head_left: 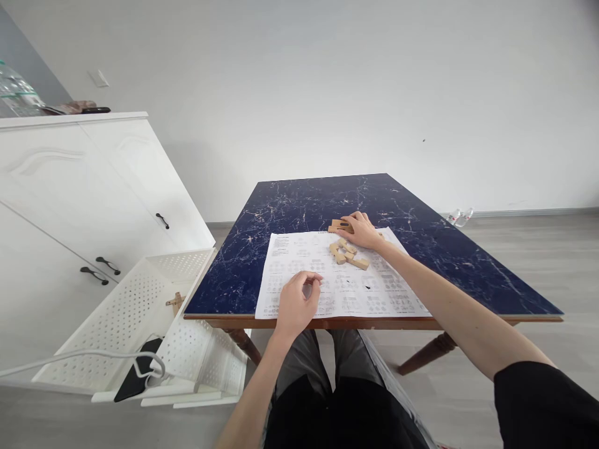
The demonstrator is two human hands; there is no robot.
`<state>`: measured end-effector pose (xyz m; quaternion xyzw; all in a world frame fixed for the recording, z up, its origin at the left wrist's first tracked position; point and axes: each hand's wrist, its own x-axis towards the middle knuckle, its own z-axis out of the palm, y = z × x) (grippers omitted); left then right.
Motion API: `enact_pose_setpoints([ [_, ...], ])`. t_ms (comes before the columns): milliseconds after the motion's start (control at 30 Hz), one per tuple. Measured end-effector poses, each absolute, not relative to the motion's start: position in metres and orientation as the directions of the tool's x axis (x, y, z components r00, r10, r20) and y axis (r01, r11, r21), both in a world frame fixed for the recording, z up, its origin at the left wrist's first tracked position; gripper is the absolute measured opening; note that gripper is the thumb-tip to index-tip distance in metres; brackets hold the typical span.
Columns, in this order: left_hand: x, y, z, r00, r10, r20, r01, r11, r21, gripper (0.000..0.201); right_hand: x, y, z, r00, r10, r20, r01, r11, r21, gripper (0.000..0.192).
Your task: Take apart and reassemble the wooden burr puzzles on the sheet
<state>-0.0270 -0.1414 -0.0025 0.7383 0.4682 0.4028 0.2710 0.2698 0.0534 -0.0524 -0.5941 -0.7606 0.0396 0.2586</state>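
Note:
A printed white sheet [327, 280] lies on the near half of a dark blue marbled table [421, 231]. Several small wooden blocks [349, 254] sit on the sheet's far part. My right hand [361, 229] reaches over them and grips a wooden block [337, 224] at the sheet's far edge. My left hand [299, 305] rests at the sheet's near edge, fingers curled in; I cannot tell whether it holds anything.
A white perforated rack [140, 312] stands on the floor to the left, with a black phone [138, 377] and a white cable [70, 358] on it. White cabinets [70, 206] line the left wall. Small bottles [461, 217] lie on the floor at the far right.

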Motion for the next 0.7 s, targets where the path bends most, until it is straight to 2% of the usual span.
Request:
enact_pose_setpoints([
  [267, -0.026, -0.141, -0.003, 0.251, 0.903, 0.349, 0.495, -0.430, 0.755, 0.017, 0.247, 0.042, -0.038, -0.253, 0.883, 0.394, 0.747, 0.437, -0.500, 0.058],
  [400, -0.026, -0.141, -0.003, 0.260, 0.894, 0.366, 0.510, -0.449, 0.734, 0.016, 0.233, 0.036, -0.026, -0.236, 0.894, 0.381, 0.655, 0.436, -0.617, 0.059],
  [533, -0.029, -0.140, -0.003, 0.298, 0.872, 0.388, 0.523, -0.489, 0.698, 0.016, 0.241, 0.023, -0.017, -0.074, 0.916, 0.395, 0.592, 0.359, -0.721, 0.061],
  [633, -0.025, -0.133, -0.001, 0.338, 0.842, 0.420, 0.540, -0.539, 0.647, 0.014, 0.260, 0.004, -0.019, 0.103, 0.909, 0.404, 0.584, 0.274, -0.765, 0.063],
  [700, -0.013, -0.121, 0.003, 0.369, 0.814, 0.449, 0.552, -0.581, 0.598, 0.011, 0.270, -0.009, -0.024, 0.161, 0.909, 0.384, 0.589, 0.224, -0.777, 0.060],
])
